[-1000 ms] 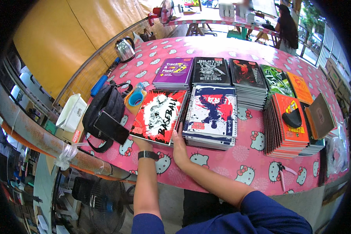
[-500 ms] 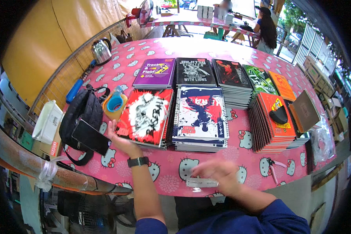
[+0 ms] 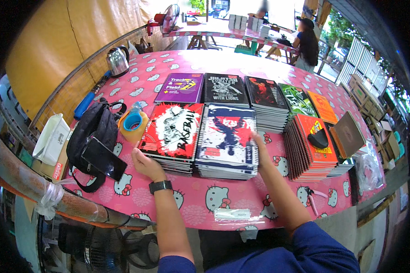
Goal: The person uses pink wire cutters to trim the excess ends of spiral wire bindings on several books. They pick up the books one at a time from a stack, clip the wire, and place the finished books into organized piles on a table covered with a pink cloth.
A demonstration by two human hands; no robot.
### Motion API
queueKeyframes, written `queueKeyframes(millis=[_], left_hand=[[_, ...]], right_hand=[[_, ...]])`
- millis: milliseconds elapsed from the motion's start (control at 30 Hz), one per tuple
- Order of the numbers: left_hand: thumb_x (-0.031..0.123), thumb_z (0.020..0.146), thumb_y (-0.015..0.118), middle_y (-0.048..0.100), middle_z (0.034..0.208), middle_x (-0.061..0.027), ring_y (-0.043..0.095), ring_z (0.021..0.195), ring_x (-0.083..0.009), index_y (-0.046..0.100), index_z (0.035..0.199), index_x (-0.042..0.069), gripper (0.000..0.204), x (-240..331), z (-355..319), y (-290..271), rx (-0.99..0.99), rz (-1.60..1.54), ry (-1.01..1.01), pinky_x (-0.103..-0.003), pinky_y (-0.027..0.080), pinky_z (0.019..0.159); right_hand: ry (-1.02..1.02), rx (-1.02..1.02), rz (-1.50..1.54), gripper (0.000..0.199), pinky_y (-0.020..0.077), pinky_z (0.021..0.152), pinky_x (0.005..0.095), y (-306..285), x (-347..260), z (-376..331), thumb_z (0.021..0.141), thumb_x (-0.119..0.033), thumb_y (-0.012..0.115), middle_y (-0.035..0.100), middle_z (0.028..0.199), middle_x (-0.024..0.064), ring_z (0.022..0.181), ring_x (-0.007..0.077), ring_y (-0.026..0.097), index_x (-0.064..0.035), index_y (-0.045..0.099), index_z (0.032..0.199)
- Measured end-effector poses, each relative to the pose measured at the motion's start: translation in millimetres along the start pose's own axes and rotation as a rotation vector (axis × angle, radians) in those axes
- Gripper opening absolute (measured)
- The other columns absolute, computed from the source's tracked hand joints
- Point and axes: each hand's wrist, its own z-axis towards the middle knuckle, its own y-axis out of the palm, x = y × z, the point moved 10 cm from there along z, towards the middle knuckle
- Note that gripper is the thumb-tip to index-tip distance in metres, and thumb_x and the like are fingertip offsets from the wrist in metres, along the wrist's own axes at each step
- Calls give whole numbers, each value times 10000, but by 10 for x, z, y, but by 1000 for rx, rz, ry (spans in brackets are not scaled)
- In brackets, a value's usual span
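Two stacks of spiral-bound notebooks stand side by side in front of me, between my hands. The left stack has a red, white and black cover [image 3: 172, 132]; the right one has a white, navy and red cover [image 3: 227, 141]. My left hand [image 3: 148, 164], with a dark watch on its wrist, lies along the lower left side of the red stack, fingers stretched out. Against the right side of the white-and-navy stack rests my right hand [image 3: 262, 152], its fingers extended along the edge and partly hidden. Neither hand has lifted a notebook.
Behind stand purple [image 3: 180, 88], black [image 3: 226, 88] and green [image 3: 297, 99] notebooks. An orange stack [image 3: 310, 148] with a black mouse-shaped object stands right, near pink-handled pliers [image 3: 313, 200]. A black bag [image 3: 95, 136], phone [image 3: 104, 158] and tape rolls [image 3: 133, 121] lie left. People sit at a far table.
My right hand has moved from the table's front edge up to the right side of the white-and-navy stack. My left hand has shifted slightly down the red stack's side. The stacks look straighter.
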Motion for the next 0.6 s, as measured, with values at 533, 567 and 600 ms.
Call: queueKeyframes(millis=[533, 567, 600], left_hand=[[304, 930, 359, 523, 941, -251, 486, 865, -335, 488, 957, -110, 434, -45, 26, -13, -48, 168, 283, -414, 368, 787], [297, 932, 355, 517, 985, -250, 483, 910, -332, 485, 996, -111, 433, 11, -10, -3, -14, 175, 347, -413, 362, 817], [291, 935, 351, 510, 1030, -248, 481, 955, -329, 481, 1035, -111, 435, 95, -25, -45, 36, 185, 414, -412, 356, 847]], right_hand=[[95, -150, -133, 770, 292, 1003, 302, 35, 113, 162, 871, -531, 421, 381, 1338, 160, 1128, 257, 472, -57, 140, 1408], [-153, 6, -384, 723, 302, 999, 315, -134, -116, 83, 870, -513, 442, 423, 1311, 164, 1141, 258, 472, -27, 238, 1365], [-393, 155, -637, 685, 313, 995, 328, -214, -319, -104, 869, -495, 463, 466, 1285, 167, 1155, 259, 472, 3, 337, 1322]])
